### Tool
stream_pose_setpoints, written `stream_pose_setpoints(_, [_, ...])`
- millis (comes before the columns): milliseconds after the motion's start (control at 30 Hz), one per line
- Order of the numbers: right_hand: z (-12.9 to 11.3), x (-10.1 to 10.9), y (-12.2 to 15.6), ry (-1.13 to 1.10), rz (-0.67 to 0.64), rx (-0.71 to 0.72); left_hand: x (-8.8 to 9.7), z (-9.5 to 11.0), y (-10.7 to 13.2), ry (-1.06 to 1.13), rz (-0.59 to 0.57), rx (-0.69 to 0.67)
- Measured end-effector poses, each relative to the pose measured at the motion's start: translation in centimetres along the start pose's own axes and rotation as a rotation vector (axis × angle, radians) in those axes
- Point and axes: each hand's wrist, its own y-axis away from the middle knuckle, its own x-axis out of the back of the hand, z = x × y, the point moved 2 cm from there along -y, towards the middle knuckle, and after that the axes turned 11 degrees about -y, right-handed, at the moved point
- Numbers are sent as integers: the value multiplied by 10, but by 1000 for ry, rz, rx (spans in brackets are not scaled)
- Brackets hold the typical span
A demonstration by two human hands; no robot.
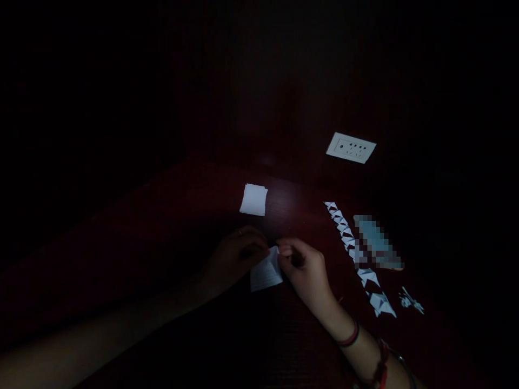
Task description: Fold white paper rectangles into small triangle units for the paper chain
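Between my hands is a small sheet of white paper (266, 274) with faint lines on it. My left hand (239, 251) pinches its upper left part, thumb and fingers together. On the other side, my right hand (306, 266) has its fingertips closed on the upper right corner, where the paper bends up. Beyond my hands lies a stack of white paper squares (254, 200) on the dark red table (182, 216). To the right runs a row of folded paper pieces (346, 235), pointed in shape. Shadow covers much of my left hand.
Right of the folded row lies a flat, blurred-out object (377, 241), perhaps a phone. Near it is a small cluster of white bits (411, 301). A white socket plate (351, 148) sits on the dark wall behind. The surroundings are very dark.
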Motion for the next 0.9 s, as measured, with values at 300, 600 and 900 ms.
stream_pose_setpoints(300, [-7,7,-2,48,-50,20,5,6,-1,-1,-23,-62])
stream_pose_setpoints(600, [-10,8,-2,116,4,68,4,6,2,-127,-21,-129])
stream_pose_setpoints(900, [-12,6,-1,96,39,73,7,14,4,-128,-32,-99])
